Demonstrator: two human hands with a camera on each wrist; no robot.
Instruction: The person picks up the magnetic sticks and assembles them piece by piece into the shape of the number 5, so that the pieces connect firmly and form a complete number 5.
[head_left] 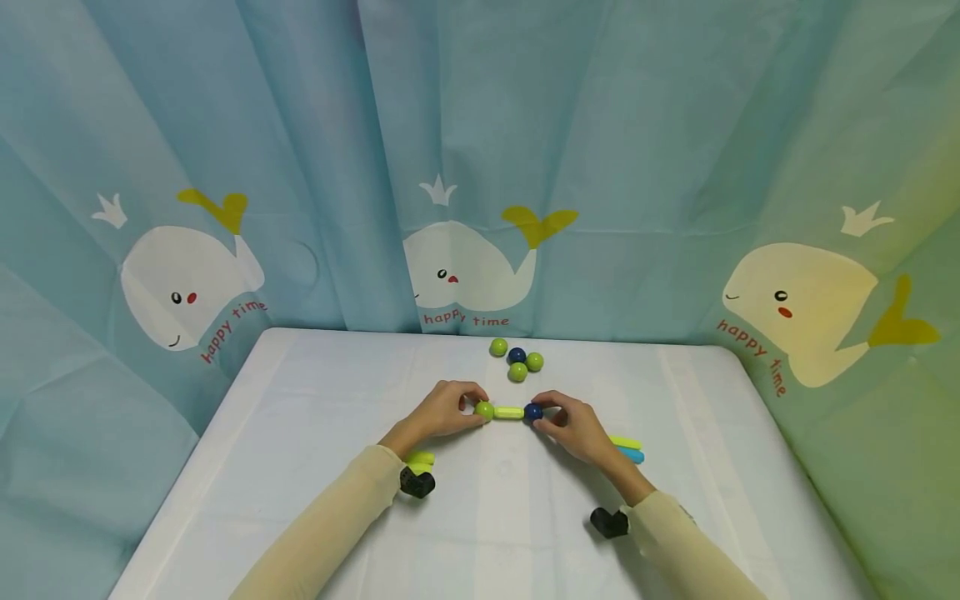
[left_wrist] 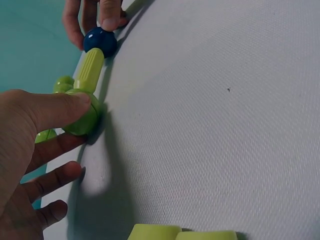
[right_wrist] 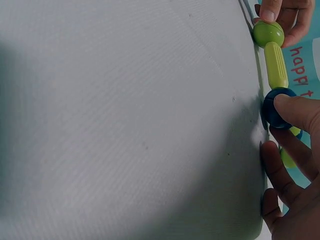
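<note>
Between the two hands lies a short yellow-green ribbed rod (head_left: 509, 412), with a green ball (head_left: 485, 410) at its left end and a dark blue ball (head_left: 532, 412) at its right end. My left hand (head_left: 447, 408) pinches the green ball between thumb and index finger, the other fingers spread loosely, as the left wrist view shows. On the other side, my right hand (head_left: 576, 427) pinches the blue ball (right_wrist: 278, 108) with thumb and forefinger. Rod and balls form one straight line, touching end to end. How deep the rod sits in each ball is hidden.
Behind the hands sit several loose balls, among them a green ball (head_left: 498, 347) and a dark blue ball (head_left: 517, 355). Yellow-green rods (head_left: 420, 462) lie by the left forearm. A yellow rod (head_left: 626, 442) and a blue rod (head_left: 632, 455) lie beside the right wrist. A curtain hangs behind the white table (head_left: 300, 400).
</note>
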